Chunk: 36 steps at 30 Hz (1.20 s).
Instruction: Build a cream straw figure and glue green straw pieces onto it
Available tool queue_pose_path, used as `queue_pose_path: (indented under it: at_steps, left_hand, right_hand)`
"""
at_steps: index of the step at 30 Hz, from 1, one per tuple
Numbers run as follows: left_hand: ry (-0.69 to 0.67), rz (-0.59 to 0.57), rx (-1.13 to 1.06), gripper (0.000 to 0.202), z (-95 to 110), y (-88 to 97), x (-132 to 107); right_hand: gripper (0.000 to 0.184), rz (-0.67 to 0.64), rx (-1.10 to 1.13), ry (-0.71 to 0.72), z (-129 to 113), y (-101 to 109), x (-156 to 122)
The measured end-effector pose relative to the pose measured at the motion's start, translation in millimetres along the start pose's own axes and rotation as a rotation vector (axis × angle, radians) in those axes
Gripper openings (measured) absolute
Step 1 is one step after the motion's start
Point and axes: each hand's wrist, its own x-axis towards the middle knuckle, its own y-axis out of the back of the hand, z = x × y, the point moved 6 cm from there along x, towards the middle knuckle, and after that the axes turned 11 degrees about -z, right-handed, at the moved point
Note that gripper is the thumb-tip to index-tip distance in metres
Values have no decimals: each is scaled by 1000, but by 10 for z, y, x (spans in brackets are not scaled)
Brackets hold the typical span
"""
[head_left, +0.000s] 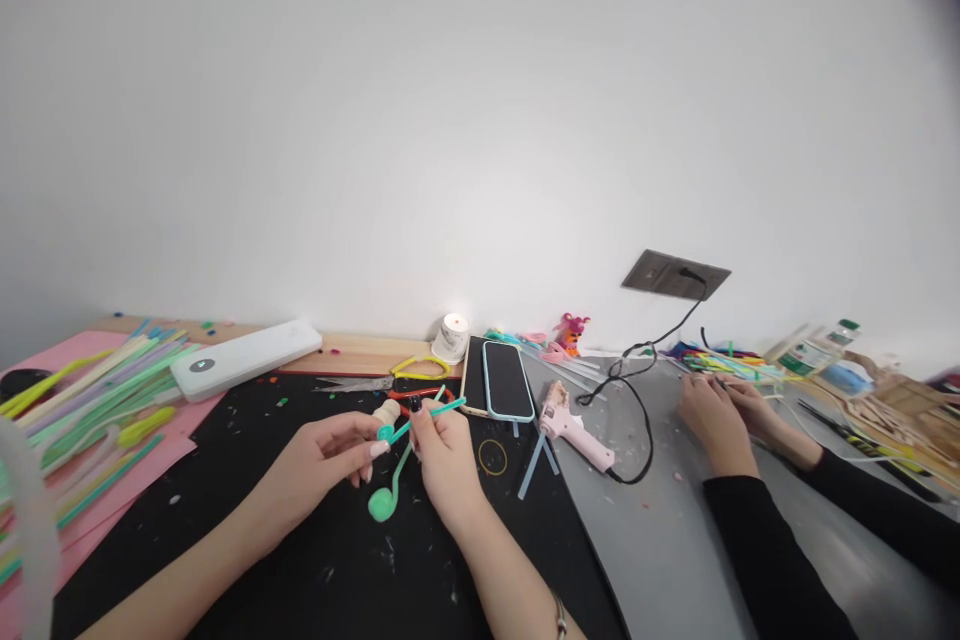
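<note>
Over the black mat, my left hand (330, 450) pinches the coiled end of a teal pipe cleaner (448, 405). The fingers of my right hand (448, 460) are closed on the same pipe cleaner, whose straight tip sticks out past them to the right. Between the hands hangs a light green pipe cleaner (396, 487) with a round coiled disc at its lower end; its upper stem passes behind my right fingers. Just behind my left fingertips is a small cream-coloured roll (388, 412). Red-handled scissors (360, 385) lie beyond the hands, partly hidden.
Bundled pipe cleaners (112, 385) lie on pink sheets at left, beside a white oblong device (247, 358). Behind my right hand are a phone (507, 380) and a paper cup (451, 338). A corded pink glue gun (574, 435) lies right. Another person's hands (716, 420) work farther right.
</note>
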Motion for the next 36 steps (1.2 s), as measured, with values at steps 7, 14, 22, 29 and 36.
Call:
queue_pose_path:
  at_steps: [7, 14, 22, 29, 36]
  left_hand:
    - [-53, 107, 91, 21, 9, 104, -9]
    - [-35, -181, 328, 24, 42, -87, -8]
    - [65, -209, 205, 22, -35, -135, -16]
    - [47, -193, 298, 24, -12, -130, -8]
    - [4, -113, 496, 31, 19, -96, 4]
  right_hand:
    - [44, -136, -15, -29, 52, -148, -2]
    - [49, -249, -311, 40, -68, -152, -26]
    - [47, -297, -478, 70, -62, -156, -9]
    - [23, -389, -511, 96, -158, -128, -11]
    - [16, -498, -393, -3, -97, -102, -27]
